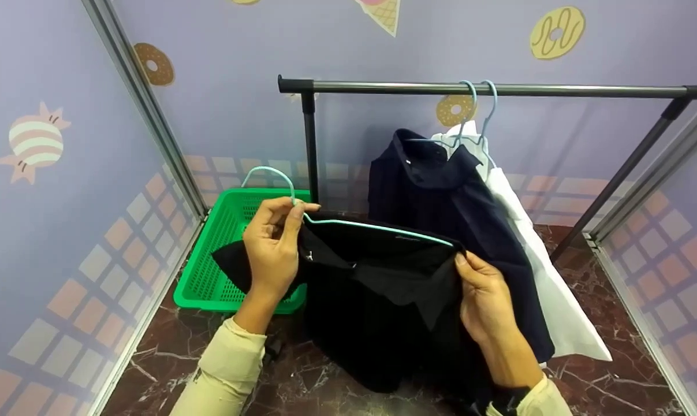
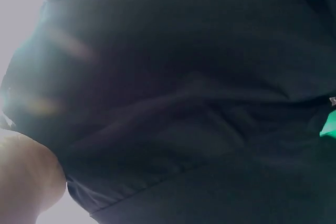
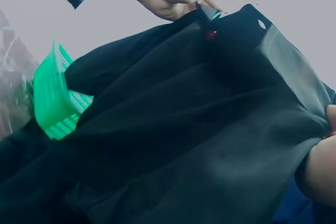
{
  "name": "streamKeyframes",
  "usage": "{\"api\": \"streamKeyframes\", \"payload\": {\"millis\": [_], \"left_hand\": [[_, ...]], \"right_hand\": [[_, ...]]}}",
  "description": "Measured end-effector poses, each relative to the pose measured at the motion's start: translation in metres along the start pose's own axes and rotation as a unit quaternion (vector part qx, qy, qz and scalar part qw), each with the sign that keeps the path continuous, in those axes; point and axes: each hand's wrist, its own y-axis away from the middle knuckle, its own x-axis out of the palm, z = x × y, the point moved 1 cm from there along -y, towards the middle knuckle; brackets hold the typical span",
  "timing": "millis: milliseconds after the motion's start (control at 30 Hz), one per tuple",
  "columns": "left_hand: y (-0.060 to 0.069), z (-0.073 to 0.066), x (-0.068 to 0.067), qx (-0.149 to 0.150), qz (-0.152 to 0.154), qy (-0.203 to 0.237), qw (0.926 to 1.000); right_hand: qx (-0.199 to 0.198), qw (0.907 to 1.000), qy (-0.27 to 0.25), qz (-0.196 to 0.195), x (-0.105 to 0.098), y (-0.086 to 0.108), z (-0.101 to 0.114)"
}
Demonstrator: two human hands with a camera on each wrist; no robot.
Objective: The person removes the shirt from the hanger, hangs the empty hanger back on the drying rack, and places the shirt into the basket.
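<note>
In the head view, my left hand (image 1: 273, 242) pinches a mint-blue clothes hanger (image 1: 377, 226) at the base of its hook. The hanger's bar lies inside the open top of black trousers (image 1: 383, 323), along the back waistband. My right hand (image 1: 487, 294) grips the waistband at the bar's right end, thumb on the near side. A buttonhole shows on the loose front flap of the trousers (image 3: 210, 108) in the right wrist view. Black cloth (image 2: 173, 77) fills most of the left wrist view, hiding the left fingertips there.
Behind the trousers stands a metal clothes rail (image 1: 377, 88). A navy shirt (image 1: 440, 190) and a white garment (image 1: 556, 300) hang from it on blue hangers. A green plastic basket (image 1: 201, 254) sits on the dark marbled floor (image 1: 157, 358) at left, partly covered by black cloth.
</note>
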Motion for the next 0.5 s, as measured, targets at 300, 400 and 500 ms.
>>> {"api": "streamKeyframes", "payload": {"millis": [300,400,500], "left_hand": [[0.006,0.005,0.004,-0.027,0.001,0.013,0.9996],[0.007,0.005,0.009,-0.032,0.003,0.01,0.9994],[0.006,0.004,0.011,-0.029,0.0,0.005,0.9996]], "right_hand": [[-0.006,0.9966,-0.026,0.078,-0.003,0.002,-0.006],[-0.018,0.997,-0.001,0.075,-0.001,0.0,-0.007],[-0.026,0.9981,0.034,0.045,0.001,-0.001,-0.006]]}}
